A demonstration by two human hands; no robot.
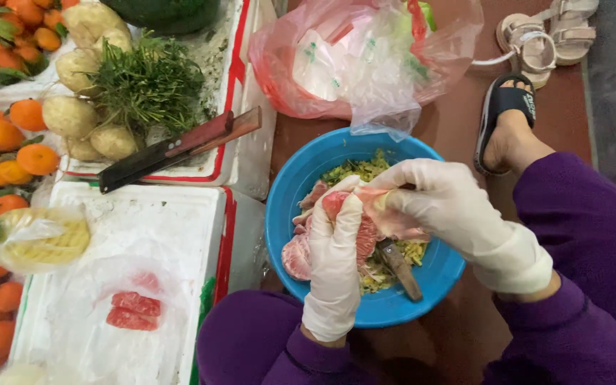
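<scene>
Fingers of both our gloved hands close on a peeled pink pomelo [336,221] over the blue bowl [290,192]. Our left hand [336,264] wraps the fruit from the near side; our right hand [440,203] pinches its pale membrane between thumb and fingertips. A small knife [401,267] lies among peelings in the bowl; a cleaver [172,151] rests far left.
</scene>
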